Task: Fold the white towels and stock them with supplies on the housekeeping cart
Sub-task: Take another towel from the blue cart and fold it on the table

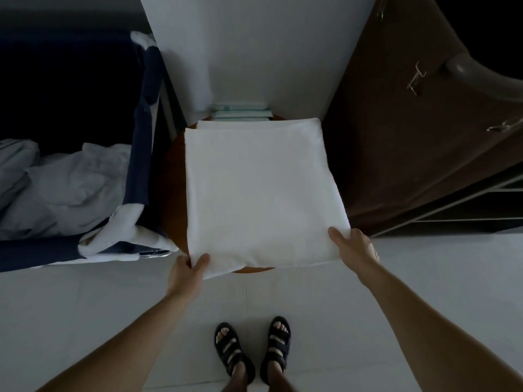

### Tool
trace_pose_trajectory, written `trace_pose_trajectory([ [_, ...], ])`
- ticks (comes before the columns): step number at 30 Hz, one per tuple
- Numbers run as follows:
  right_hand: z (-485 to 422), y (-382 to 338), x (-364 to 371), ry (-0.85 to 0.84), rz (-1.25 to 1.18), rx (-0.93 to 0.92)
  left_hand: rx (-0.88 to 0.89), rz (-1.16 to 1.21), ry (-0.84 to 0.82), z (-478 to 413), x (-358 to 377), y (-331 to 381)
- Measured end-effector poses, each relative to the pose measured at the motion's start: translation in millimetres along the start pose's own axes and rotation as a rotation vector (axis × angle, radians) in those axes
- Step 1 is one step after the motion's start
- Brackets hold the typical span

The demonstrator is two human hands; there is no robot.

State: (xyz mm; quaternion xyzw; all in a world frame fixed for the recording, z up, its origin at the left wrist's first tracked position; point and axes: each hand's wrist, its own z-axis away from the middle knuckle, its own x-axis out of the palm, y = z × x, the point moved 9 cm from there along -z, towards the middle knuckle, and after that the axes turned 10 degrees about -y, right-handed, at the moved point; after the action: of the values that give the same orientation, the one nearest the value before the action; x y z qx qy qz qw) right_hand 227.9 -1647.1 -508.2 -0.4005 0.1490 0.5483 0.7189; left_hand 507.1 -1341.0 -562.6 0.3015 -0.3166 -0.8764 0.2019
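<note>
A white towel (260,193) lies folded flat over a round brown table (172,193) and covers most of its top. My left hand (186,274) pinches the towel's near left corner between thumb and fingers. At the near right corner, my right hand (353,246) grips the edge with the thumb on top. Both arms reach forward from the bottom of the view. A second white layer (215,125) shows at the towel's far edge.
A dark blue linen bag (138,165) with crumpled white sheets (65,182) stands at the left. Folded white-and-green items (240,111) lie stacked behind the towel against a white wall. A brown housekeeping cart (418,131) with hooks and lower shelves stands at the right. My sandalled feet stand on pale floor tiles.
</note>
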Motion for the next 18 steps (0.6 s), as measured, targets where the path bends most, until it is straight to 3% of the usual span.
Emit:
trace_pose_trajectory([
  [6, 1.5, -23.7, -22.1, 0.055, -0.068, -0.27, 0.112, 0.196, -0.138, 12.2, -24.2, 11.2],
  [9, -7.8, -2.0, -3.8, -0.003, -0.105, -0.191, 0.063, 0.238, -0.155, 10.5, -12.7, -4.4],
  [13, -15.2, 26.1, 7.9, -0.019, -0.235, -0.097, -0.139, 0.411, -0.14, 0.5, 6.3, -28.1],
  [18, -19.3, 15.5, 12.7, -0.124, -0.504, -0.08, -0.18, 0.549, -0.142, -7.8, 7.5, -13.5],
])
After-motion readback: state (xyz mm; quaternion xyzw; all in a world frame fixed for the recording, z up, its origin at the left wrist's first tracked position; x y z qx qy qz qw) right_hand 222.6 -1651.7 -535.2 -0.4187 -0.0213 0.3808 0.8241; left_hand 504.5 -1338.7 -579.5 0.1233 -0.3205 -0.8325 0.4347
